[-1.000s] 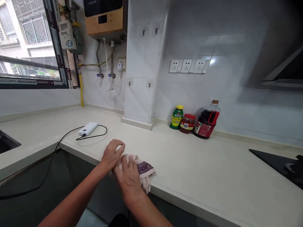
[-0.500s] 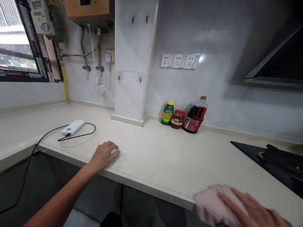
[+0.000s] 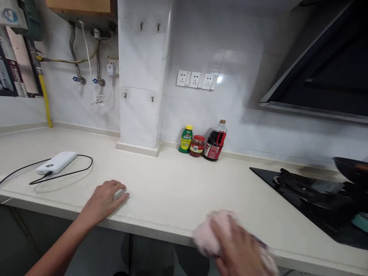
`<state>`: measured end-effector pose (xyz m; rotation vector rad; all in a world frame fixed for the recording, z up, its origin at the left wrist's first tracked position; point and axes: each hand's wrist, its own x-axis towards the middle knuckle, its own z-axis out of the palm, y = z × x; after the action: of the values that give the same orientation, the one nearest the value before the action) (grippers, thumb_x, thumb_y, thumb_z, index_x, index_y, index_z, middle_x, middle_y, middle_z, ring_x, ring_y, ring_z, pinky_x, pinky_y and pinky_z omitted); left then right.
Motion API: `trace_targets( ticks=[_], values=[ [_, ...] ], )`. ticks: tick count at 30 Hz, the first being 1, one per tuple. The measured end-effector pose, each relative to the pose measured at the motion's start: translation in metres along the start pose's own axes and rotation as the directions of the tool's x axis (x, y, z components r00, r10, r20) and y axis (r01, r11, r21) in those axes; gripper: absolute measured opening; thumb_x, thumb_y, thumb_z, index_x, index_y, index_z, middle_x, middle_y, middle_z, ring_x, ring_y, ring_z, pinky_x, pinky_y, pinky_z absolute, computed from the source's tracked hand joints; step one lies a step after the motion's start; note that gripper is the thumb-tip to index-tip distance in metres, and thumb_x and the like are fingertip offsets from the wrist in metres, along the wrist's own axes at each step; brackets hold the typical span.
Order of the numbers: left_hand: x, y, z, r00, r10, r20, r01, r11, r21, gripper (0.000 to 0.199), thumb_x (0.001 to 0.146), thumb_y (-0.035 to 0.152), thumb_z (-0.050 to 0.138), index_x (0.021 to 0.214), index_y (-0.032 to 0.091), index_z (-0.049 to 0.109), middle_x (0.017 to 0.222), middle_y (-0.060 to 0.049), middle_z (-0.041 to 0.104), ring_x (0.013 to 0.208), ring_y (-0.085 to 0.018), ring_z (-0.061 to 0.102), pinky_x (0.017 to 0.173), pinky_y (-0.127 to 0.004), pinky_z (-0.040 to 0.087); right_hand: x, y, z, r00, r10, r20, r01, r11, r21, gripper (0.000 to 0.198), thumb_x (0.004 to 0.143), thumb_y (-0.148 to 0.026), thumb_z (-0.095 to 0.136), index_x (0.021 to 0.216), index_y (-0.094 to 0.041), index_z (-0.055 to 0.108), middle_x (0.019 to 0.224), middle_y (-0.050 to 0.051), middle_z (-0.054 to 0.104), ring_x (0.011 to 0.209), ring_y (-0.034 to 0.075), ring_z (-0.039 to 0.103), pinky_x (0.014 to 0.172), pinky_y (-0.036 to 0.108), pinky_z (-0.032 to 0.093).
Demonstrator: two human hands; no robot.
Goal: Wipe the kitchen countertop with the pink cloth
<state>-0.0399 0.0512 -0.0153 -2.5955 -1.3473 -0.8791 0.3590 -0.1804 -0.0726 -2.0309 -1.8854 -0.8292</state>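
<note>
My right hand presses a pink cloth against the front edge of the cream countertop; both are blurred by motion. My left hand lies flat on the counter near its front edge, fingers spread and loosely curled, holding nothing. The cloth bulges out to the left of my right hand's fingers.
A white power bank with a black cable lies at the left. A green bottle, a red-lidded jar and a dark sauce bottle stand by the tiled wall. A black gas hob with a dark wok sits at the right.
My right hand has swept the cloth from beside my left hand far to the right along the counter edge, then slightly back left. My left hand stays planted. The view has panned right.
</note>
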Motion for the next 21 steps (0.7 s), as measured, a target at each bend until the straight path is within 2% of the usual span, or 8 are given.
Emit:
trace_targets(
  ticks=[2,5,8,10,13,16,19,21],
  values=[
    [0.001,-0.002,0.000,1.000,-0.015,0.001,0.015,1.000,0.007,0.038,0.095,0.055,0.048,0.105,0.026,0.070,0.116,-0.006,0.069,0.111,-0.028,0.062,0.093,-0.039,0.045,0.030,-0.058,-0.006,0.991,-0.111,-0.078,0.117,0.990,0.084,0.094,0.055,-0.016,0.073,0.143,-0.033,0.042,0.151,0.023,0.037,0.121,0.049,0.049,0.088,0.062,0.045],
    [0.002,-0.006,0.001,0.999,-0.033,-0.001,0.033,0.999,-0.011,0.040,0.094,0.056,0.048,0.105,0.026,0.071,0.116,-0.006,0.070,0.109,-0.026,0.064,0.096,-0.038,0.046,0.065,-0.116,-0.012,0.978,-0.176,-0.110,0.194,0.962,0.190,0.085,0.057,-0.035,0.086,0.134,-0.034,0.050,0.148,0.022,0.045,0.113,0.046,0.057,0.088,0.063,0.047],
    [0.004,-0.012,0.004,0.999,-0.034,-0.010,0.033,0.999,-0.037,0.044,0.092,0.059,0.047,0.104,0.026,0.072,0.114,-0.006,0.071,0.108,-0.026,0.065,0.096,-0.037,0.048,0.079,-0.136,-0.017,0.965,-0.191,-0.181,0.228,0.949,0.217,0.079,0.060,-0.055,0.087,0.128,-0.034,0.054,0.141,0.019,0.054,0.108,0.041,0.061,0.084,0.057,0.051],
    [0.005,-0.016,0.006,0.999,-0.044,-0.012,0.044,0.998,-0.038,0.047,0.089,0.063,0.048,0.103,0.026,0.073,0.114,-0.006,0.072,0.110,-0.027,0.065,0.097,-0.037,0.048,0.076,-0.129,-0.019,0.949,-0.215,-0.232,0.263,0.943,0.201,0.082,0.061,-0.051,0.088,0.134,-0.036,0.052,0.142,0.016,0.054,0.110,0.038,0.061,0.085,0.053,0.051],
    [0.005,-0.020,0.007,0.998,-0.058,0.025,0.059,0.998,-0.025,0.049,0.089,0.065,0.049,0.107,0.025,0.074,0.119,-0.006,0.070,0.113,-0.028,0.064,0.101,-0.039,0.047,0.056,-0.085,-0.014,0.938,-0.231,-0.259,0.278,0.946,0.166,0.090,0.061,-0.035,0.087,0.142,-0.039,0.047,0.145,0.014,0.051,0.116,0.034,0.058,0.090,0.051,0.049],
    [0.005,-0.021,0.006,0.997,-0.048,0.067,0.048,0.999,-0.005,0.051,0.091,0.063,0.048,0.111,0.024,0.073,0.124,-0.007,0.068,0.117,-0.028,0.061,0.104,-0.042,0.044,0.023,-0.007,0.000,0.962,-0.188,-0.198,0.214,0.969,0.121,0.091,0.059,-0.032,0.084,0.142,-0.038,0.047,0.143,0.014,0.051,0.121,0.035,0.054,0.097,0.058,0.042],
    [0.006,-0.019,0.006,0.995,-0.042,0.091,0.040,0.999,0.025,0.052,0.089,0.065,0.046,0.111,0.026,0.073,0.124,-0.007,0.067,0.119,-0.030,0.059,0.103,-0.046,0.043,-0.017,0.087,0.013,0.997,-0.009,-0.070,0.012,0.999,0.036,0.085,0.060,-0.039,0.080,0.139,-0.041,0.052,0.144,0.012,0.051,0.122,0.037,0.054,0.102,0.065,0.037],
    [0.006,-0.020,0.008,0.995,-0.035,0.091,0.031,0.999,0.045,0.053,0.088,0.065,0.046,0.111,0.027,0.074,0.123,-0.007,0.067,0.119,-0.030,0.059,0.101,-0.046,0.044,-0.042,0.145,0.016,0.983,0.183,0.015,-0.183,0.983,-0.015,0.078,0.061,-0.037,0.074,0.137,-0.042,0.055,0.147,0.012,0.047,0.122,0.040,0.053,0.097,0.065,0.041]
  ],
)
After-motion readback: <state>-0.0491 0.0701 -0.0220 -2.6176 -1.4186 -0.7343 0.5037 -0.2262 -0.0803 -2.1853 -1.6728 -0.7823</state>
